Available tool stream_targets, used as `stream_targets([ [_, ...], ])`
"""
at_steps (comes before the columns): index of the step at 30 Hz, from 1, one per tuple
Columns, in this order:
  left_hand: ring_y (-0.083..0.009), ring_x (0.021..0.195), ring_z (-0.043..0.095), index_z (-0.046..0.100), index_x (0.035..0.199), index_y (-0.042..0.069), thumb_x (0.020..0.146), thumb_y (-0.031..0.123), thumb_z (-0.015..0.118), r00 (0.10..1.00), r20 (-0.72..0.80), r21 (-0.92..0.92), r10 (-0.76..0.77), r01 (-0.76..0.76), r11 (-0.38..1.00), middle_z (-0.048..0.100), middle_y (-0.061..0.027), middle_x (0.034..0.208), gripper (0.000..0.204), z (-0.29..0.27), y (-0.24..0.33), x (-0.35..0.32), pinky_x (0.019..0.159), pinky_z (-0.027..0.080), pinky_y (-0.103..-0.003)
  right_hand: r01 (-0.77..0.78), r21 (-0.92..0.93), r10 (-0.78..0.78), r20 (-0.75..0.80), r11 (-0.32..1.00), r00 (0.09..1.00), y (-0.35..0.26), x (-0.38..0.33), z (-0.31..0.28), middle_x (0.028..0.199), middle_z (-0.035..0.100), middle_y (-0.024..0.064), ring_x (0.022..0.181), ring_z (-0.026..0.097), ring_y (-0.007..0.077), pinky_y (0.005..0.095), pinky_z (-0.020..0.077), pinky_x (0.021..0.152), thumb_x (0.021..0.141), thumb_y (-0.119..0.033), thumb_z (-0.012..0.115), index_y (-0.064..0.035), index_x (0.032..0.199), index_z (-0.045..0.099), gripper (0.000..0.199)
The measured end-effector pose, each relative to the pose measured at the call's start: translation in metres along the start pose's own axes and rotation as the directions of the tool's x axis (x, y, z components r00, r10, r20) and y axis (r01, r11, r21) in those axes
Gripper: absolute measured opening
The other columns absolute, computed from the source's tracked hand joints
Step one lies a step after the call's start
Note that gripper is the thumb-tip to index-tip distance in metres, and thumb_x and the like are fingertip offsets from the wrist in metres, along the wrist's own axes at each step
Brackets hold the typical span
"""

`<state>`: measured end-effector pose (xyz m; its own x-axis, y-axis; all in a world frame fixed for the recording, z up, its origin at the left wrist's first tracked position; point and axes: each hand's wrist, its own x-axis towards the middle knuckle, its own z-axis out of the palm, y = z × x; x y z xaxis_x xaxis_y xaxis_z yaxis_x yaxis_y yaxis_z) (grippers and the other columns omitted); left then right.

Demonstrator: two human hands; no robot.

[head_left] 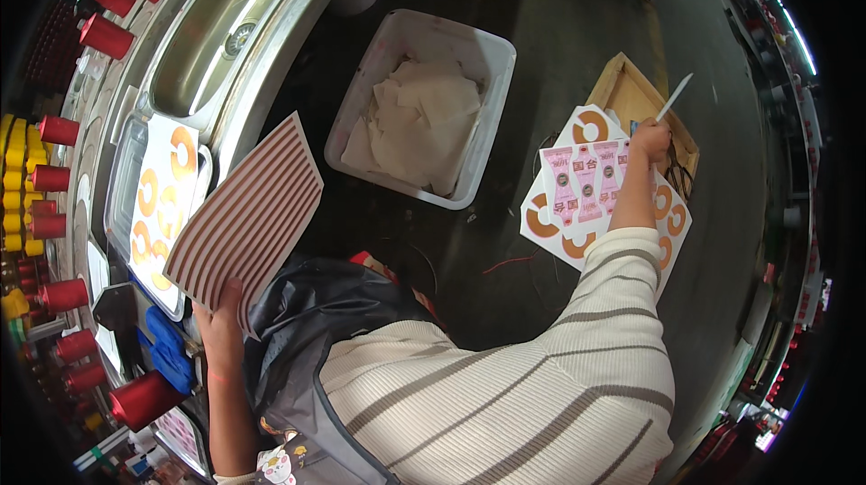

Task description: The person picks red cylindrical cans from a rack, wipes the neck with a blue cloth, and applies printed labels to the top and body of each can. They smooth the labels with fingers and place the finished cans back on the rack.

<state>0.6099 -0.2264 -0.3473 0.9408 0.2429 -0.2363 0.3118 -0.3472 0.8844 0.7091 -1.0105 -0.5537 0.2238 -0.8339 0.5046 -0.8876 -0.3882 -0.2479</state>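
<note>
My left hand (219, 327) grips the lower corner of a large sheet printed with brown and white stripes (248, 214), held up at the left near the counter edge. My right hand (651, 138) reaches far out to the right and holds a thin white stick-like tool (675, 97) pointing up and away. Under that hand lies a spread of white sheets with orange ring shapes (591, 127) and pink label strips (585, 181), resting on the dark floor beside a shallow wooden tray (622, 79).
A white plastic bin (492, 52) holding crumpled pale sheets stands in the middle. A steel sink (225, 20) and a tray of orange-ring sheets (158, 205) lie at the left. Red thread cones (144, 399) line the left edge. A black bag (316, 304) hangs at my front.
</note>
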Motion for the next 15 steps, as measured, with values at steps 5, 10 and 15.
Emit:
stream_targets([
  [5, -0.0207, 0.112, 0.058, 0.057, 0.13, -0.006, 0.092, 0.007, 0.064, 1.0, -0.007, -0.021, 0.02, -0.02, 1.0, 0.064, -0.0124, 0.123, 0.041, -0.002, -0.011, 0.002, 0.1, 0.043, -0.033, -0.117, 0.332, 0.179, -0.164, 0.936, 0.97, 0.004, 0.038, -0.004, 0.087, 0.074, 0.0211, 0.083, 0.071, 0.0426, 0.0522, 0.057, 0.073, 0.086, -0.025, 0.056, -0.0044, 0.089, 0.077, 0.03],
  [10, -0.0219, 0.116, 0.056, 0.054, 0.135, -0.005, 0.094, 0.009, 0.064, 0.996, -0.089, -0.071, -0.005, -0.002, 0.998, 0.061, -0.0131, 0.128, 0.045, 0.0, -0.024, -0.003, 0.103, 0.041, -0.034, -0.301, 0.488, 0.397, -0.104, 0.819, 0.912, -0.002, 0.069, -0.018, 0.093, 0.075, 0.02, 0.086, 0.071, 0.04, 0.0483, 0.0569, 0.079, 0.086, -0.023, 0.054, -0.0052, 0.093, 0.078, 0.031],
  [15, -0.0217, 0.116, 0.056, 0.053, 0.135, -0.005, 0.096, 0.01, 0.063, 0.997, -0.074, -0.062, 0.036, -0.04, 0.997, 0.061, -0.0128, 0.129, 0.043, 0.002, -0.022, -0.002, 0.104, 0.041, -0.034, -0.403, 0.66, 0.511, 0.034, 0.634, 0.859, -0.016, 0.089, -0.042, 0.102, 0.074, 0.0235, 0.093, 0.071, 0.0382, 0.0461, 0.0562, 0.081, 0.086, -0.023, 0.055, 0.0018, 0.095, 0.076, 0.034],
])
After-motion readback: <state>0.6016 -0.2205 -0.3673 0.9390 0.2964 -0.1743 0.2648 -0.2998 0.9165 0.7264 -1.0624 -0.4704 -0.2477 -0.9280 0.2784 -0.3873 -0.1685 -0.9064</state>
